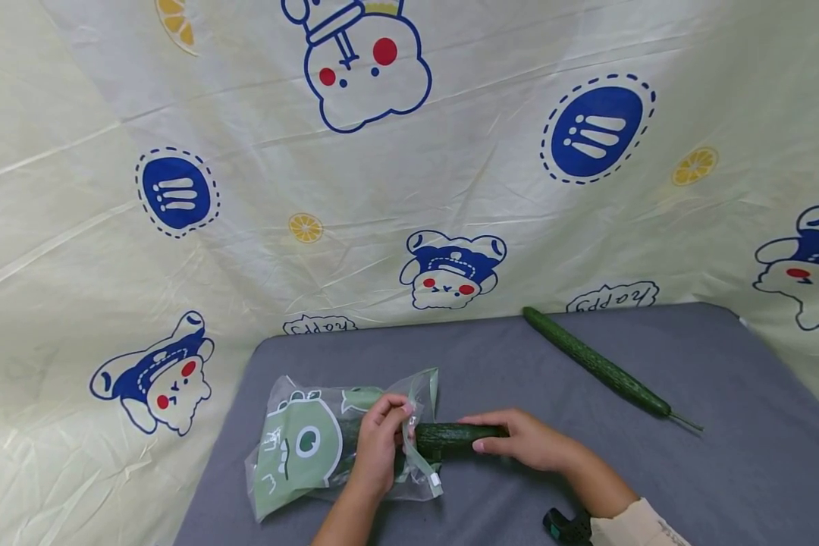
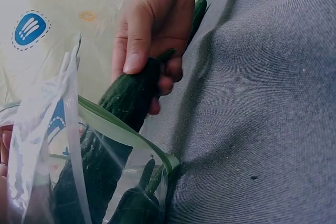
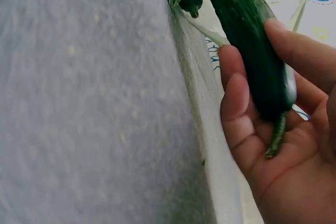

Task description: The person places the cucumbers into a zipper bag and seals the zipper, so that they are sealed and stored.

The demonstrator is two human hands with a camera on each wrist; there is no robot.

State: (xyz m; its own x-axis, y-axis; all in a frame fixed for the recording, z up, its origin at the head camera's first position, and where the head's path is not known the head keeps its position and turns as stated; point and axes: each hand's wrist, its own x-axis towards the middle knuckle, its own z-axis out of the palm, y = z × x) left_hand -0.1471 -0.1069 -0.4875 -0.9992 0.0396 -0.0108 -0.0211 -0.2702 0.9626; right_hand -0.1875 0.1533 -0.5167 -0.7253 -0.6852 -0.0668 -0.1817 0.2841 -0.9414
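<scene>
one cucumber point(image 1: 453, 436) is in your right hand point(image 1: 525, 440), gripped near its stem end between your thumb and fingers, with the stem pointing back over your palm. ahead of that grip it runs through the mouth of the clear and green zip bag point(image 1: 300, 455), its far part inside. your left hand point(image 1: 378, 440) pinches the bag at its rim, just beside where the cucumber goes in. a second cucumber point(image 2: 134, 205) lies in the bag beside the held one. a third cucumber point(image 1: 600, 364) lies on the gray cloth point(image 1: 478, 364), well apart from both hands.
</scene>
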